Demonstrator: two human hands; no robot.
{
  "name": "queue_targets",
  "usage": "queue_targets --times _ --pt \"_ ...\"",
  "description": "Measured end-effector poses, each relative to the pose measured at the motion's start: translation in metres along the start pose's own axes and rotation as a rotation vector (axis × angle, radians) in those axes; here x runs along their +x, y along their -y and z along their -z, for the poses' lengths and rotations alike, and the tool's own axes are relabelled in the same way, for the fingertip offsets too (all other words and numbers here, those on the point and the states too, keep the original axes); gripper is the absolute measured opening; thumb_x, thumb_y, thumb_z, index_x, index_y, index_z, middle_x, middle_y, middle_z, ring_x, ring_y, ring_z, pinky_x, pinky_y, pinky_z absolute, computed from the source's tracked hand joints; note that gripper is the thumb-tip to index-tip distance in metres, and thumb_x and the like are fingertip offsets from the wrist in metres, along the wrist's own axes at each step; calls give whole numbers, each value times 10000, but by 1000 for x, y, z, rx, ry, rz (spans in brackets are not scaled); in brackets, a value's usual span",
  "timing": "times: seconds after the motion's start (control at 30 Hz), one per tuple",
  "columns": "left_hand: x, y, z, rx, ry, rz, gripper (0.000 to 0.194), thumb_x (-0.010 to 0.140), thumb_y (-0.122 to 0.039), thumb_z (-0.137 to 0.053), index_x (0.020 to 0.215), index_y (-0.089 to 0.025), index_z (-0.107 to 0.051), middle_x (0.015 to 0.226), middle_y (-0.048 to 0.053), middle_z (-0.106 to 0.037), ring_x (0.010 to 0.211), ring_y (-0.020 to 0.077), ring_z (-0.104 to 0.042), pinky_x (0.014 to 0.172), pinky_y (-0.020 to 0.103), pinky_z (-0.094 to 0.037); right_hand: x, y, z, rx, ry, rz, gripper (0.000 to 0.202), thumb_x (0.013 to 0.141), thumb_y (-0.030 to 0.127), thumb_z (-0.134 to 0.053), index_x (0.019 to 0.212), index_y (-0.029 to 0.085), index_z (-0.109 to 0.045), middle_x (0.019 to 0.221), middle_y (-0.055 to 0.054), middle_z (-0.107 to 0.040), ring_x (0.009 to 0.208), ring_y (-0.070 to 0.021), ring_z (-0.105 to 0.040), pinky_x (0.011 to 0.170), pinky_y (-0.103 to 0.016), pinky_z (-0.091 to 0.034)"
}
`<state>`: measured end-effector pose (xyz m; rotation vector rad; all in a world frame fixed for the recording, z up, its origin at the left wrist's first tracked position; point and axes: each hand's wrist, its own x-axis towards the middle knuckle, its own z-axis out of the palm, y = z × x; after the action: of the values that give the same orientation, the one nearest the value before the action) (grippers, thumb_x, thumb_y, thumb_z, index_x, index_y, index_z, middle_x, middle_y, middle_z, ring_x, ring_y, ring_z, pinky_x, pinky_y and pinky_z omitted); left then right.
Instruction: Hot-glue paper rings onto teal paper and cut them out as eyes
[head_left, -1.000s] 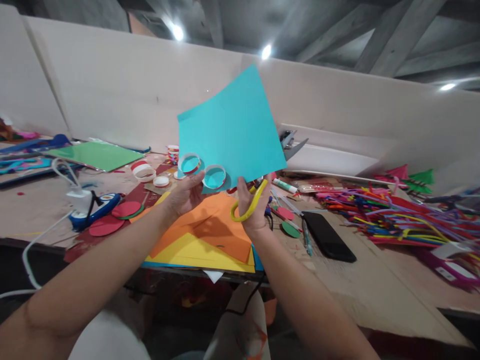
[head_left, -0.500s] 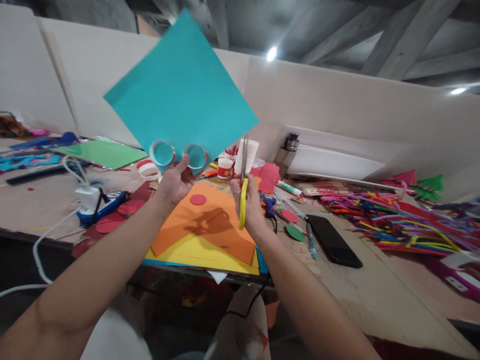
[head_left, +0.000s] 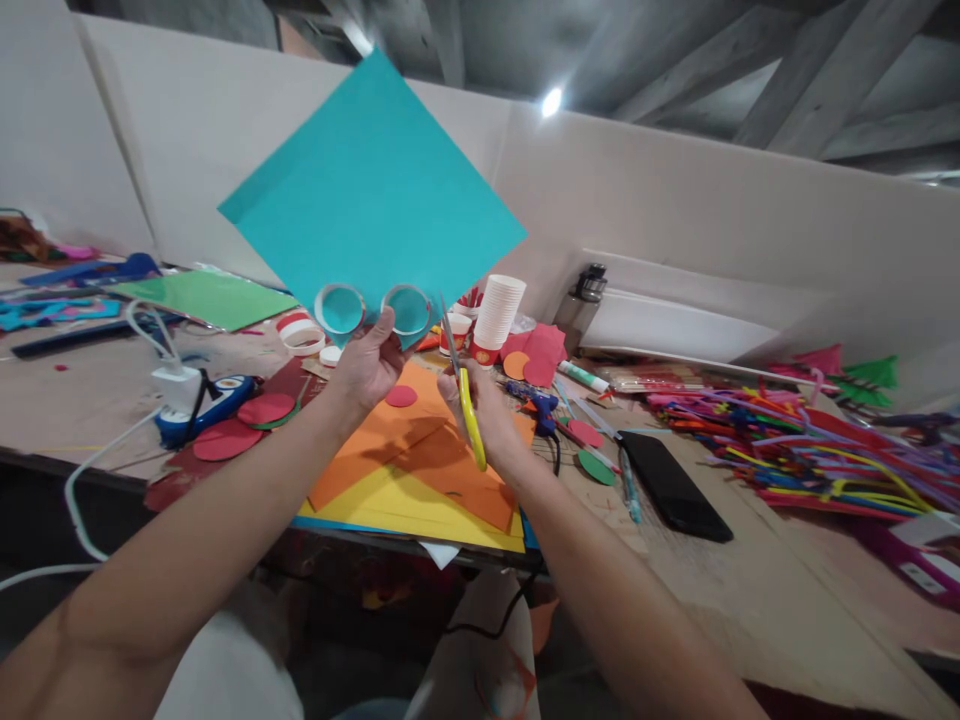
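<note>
My left hand point(head_left: 373, 366) pinches the lower corner of a turquoise paper sheet point(head_left: 375, 190), held up like a diamond. Two white rings, which look cut from paper cups, sit against the sheet's lower part: a left ring point(head_left: 319, 312) and a right ring point(head_left: 428, 318), the latter by my thumb. In my right hand point(head_left: 491, 410) is a pair of scissors point(head_left: 471, 425) with yellow handles. Its blades point upward beside the sheet's lower right edge; whether they touch the paper I cannot tell. Orange sheets point(head_left: 450, 465) and a red paper disc point(head_left: 401, 396) lie beneath.
Stacked paper cups point(head_left: 500, 310) stand behind my right hand. A blue glue gun point(head_left: 544, 405), a black phone point(head_left: 671, 485) and pipe cleaners point(head_left: 810, 450) lie to the right. At left are a power strip point(head_left: 225, 405) with a white cable and a green sheet point(head_left: 214, 298).
The scissors have moved left and slightly down, closer to the right ring and the sheet's lower right edge. The sheet's top corner sits lower in view, and the cup stack shows more fully.
</note>
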<state>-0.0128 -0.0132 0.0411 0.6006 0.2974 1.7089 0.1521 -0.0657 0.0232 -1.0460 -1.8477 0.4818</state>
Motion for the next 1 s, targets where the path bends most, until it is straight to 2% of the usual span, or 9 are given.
queue_targets --times 0.13,0.33,0.57,0.8,1.0 --pt "-3 3 -3 4 -14 35 191 837 -215 -756 1004 -251 -670 1030 3 -780 1020 178 -729 877 314 -619 0 2 -2 20 10 -7 400 901 589 -531 968 198 -587 836 -30 -569 746 -176 -505 671 -304 -412" --pt "-5 5 -5 -35 -14 31 304 788 -242 -807 1061 -264 -675 1058 7 -778 1047 196 -724 901 336 -616 0 2 -6 62 11 -22 373 906 578 -529 922 205 -538 827 -27 -560 729 -172 -501 654 -301 -411" --pt "-9 8 -4 -13 -4 69 353 816 -264 -784 1145 -259 -654 1088 12 -773 1009 174 -735 923 337 -609 -2 -1 -10 60 5 -8 343 938 546 -480 956 207 -529 863 -30 -588 750 -163 -518 672 -289 -427" --pt "-12 9 -4 -9 -22 73 213 903 -217 -685 1114 -224 -655 1065 25 -778 1011 165 -736 985 354 -581 -1 -1 -12 114 -12 -13 349 921 563 -496 931 214 -503 866 -24 -572 762 -149 -531 671 -268 -445" --pt "-12 10 -4 -7 -8 67 321 855 -247 -744 1161 -241 -645 1150 32 -759 1095 197 -712 1021 387 -560 -2 0 -13 144 -22 -24 371 920 595 -477 905 224 -480 767 5 -507 725 -147 -519 654 -270 -445"
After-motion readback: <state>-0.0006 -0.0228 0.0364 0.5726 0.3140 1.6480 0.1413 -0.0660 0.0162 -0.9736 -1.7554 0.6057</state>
